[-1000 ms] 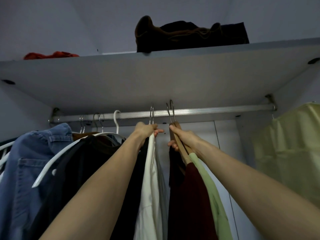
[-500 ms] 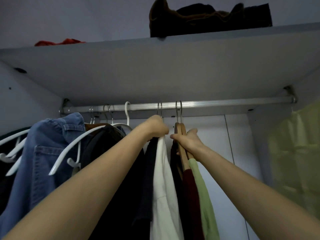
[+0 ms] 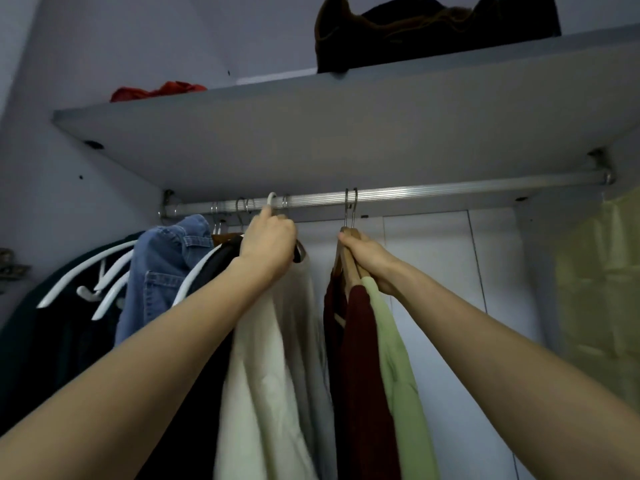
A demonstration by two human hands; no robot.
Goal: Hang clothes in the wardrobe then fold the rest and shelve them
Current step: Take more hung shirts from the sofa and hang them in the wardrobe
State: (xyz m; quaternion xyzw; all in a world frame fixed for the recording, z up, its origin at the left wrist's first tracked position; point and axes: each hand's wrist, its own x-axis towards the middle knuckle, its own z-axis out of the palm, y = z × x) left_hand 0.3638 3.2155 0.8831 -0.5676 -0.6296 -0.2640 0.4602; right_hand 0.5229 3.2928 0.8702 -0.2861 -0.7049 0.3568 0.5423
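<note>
Since a moment ago, a gap has been opening on the rail between my two bunches: my left hand is now further left, crowding the cream shirt and the dark clothes against the denim jacket, while my right hand is staying put. I am reading this as making room for another hanger, so the hanging step is under way, not finished.

My left fingers are curling round the hanger necks under the white hook, gripping them. My right fingers are wrapping the wooden hangers that are carrying the maroon garment and the green garment, whose two metal hooks are sitting on the rail.

Bare rail is running right from those hooks to the end bracket, with a pale yellow cover hanging below that end. Close overhead the shelf is leaving little room for lifting hooks; dark folded clothes and a red cloth are lying on it. At left the white hangers are packing tightly.
</note>
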